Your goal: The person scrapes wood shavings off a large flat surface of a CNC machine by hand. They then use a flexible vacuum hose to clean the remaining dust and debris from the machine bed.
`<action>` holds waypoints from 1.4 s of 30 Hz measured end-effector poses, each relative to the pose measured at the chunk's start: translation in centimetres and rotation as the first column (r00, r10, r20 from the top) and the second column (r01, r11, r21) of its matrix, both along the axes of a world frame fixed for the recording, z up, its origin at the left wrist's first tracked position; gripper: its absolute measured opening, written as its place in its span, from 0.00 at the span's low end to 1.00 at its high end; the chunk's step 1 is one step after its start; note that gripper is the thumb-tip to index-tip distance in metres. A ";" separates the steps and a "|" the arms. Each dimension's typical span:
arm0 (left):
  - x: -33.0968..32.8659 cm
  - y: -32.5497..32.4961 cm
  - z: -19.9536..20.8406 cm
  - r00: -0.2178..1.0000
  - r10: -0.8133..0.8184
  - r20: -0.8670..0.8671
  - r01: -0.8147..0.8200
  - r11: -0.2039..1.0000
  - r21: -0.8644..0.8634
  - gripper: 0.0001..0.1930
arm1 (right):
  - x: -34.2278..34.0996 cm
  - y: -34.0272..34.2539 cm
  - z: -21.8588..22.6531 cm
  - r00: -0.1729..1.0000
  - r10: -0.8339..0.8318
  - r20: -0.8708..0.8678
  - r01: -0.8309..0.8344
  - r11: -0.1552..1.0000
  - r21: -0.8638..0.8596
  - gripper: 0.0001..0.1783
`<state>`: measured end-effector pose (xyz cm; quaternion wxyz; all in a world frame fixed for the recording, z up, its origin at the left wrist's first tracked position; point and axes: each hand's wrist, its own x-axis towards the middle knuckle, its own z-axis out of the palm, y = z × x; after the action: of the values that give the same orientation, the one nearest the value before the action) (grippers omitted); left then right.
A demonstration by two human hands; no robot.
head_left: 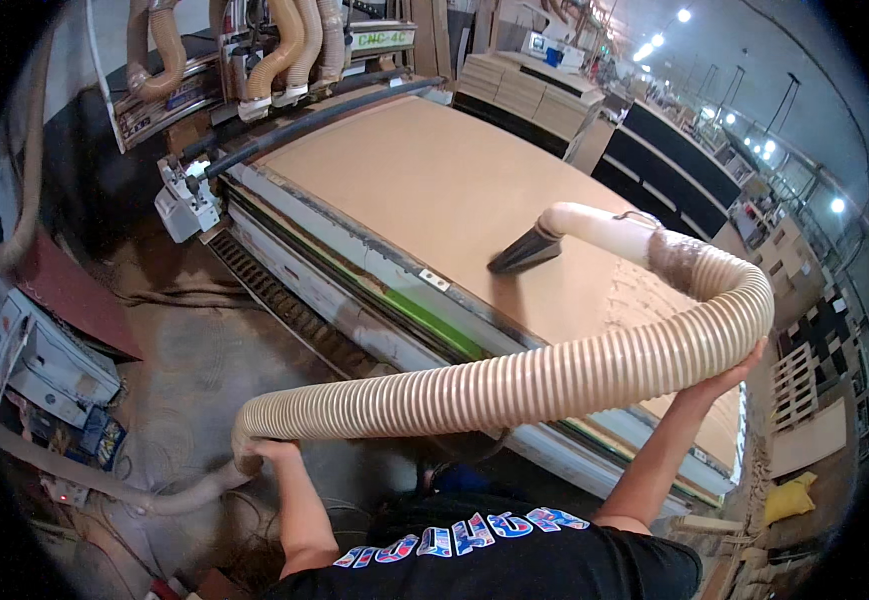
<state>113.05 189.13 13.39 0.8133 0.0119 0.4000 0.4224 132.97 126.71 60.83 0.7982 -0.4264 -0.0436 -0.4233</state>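
A thick, ribbed beige vacuum hose (495, 385) stretches across in front of me and curves back over the machine bed at the right. My left hand (273, 450) grips it at the left bend, fingers partly hidden behind it. From underneath, my right hand (740, 372) supports and grips the right curve. A pale rigid pipe (610, 230) continues from the hose end and carries a flat black nozzle (530, 248). The nozzle tilts down with its tip at the large brown board (395, 170). Light dust or shavings (655, 300) lie on the board's right part.
The CNC machine's gantry, with a dark bar (305, 125) and hanging hoses (290, 50), crosses the far left. A cable chain track (275, 305) runs along the bed's side. Stacked panels (525, 95) stand behind. A grey cabinet (45, 355) is at left, a yellow bag (790, 497) at right.
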 end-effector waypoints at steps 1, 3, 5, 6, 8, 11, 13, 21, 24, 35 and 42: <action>-0.3 2.4 0.1 0.998 0.045 0.047 -0.046 0.999 0.011 0.53 | 1.5 -0.1 -0.5 1.000 0.015 0.017 -0.016 0.998 0.054 0.31; -1.0 7.2 1.4 0.993 0.112 -0.032 -0.113 0.993 -0.025 0.53 | 5.0 -1.1 -2.1 0.995 0.084 0.045 -0.089 0.991 0.103 0.30; -0.6 10.2 3.3 0.975 0.207 -0.082 -0.209 0.978 -0.008 0.53 | 9.5 -2.1 -4.2 0.991 0.123 0.056 -0.130 0.982 0.139 0.30; -0.1 11.2 4.7 0.957 0.274 -0.091 -0.273 0.962 0.032 0.54 | 12.0 -2.1 -5.5 0.987 0.146 0.063 -0.155 0.973 0.170 0.31; 2.4 10.7 9.1 0.978 0.204 -0.045 -0.195 0.967 0.164 0.51 | 17.5 -1.8 -9.2 0.993 0.111 0.031 -0.115 0.964 0.239 0.32; 2.2 13.5 8.4 0.944 0.100 -0.313 0.097 0.826 0.555 0.48 | 27.6 2.1 -13.5 0.978 0.202 0.049 -0.207 0.924 0.322 0.37; 1.4 15.4 5.5 0.780 0.221 -0.586 0.353 0.618 0.703 0.46 | 34.7 7.1 -14.8 0.956 0.287 0.063 -0.290 0.884 0.367 0.41; 12.5 11.5 14.6 0.991 -0.111 0.074 0.080 0.939 0.334 0.53 | 67.4 16.8 -22.9 0.820 0.511 -0.256 -0.319 0.781 0.537 0.45; 13.1 12.6 15.0 0.965 -0.034 -0.261 0.215 0.674 0.707 0.62 | 67.6 29.1 -24.8 0.692 0.675 -0.256 -0.493 0.702 0.515 0.46; 30.0 21.0 13.0 0.932 -0.349 0.093 0.349 0.937 0.018 0.37 | 44.6 20.9 -19.7 0.985 0.174 0.007 -0.172 0.977 -0.125 0.26; 37.1 23.4 8.0 0.859 -0.512 0.010 0.512 0.858 -0.037 0.44 | 18.3 18.6 -8.8 0.821 -0.568 -0.056 0.542 0.807 -0.234 0.44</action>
<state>150.11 212.48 21.38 0.8964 0.1024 0.3905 0.1833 151.25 145.33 52.03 0.5916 -0.5265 0.0884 -0.6042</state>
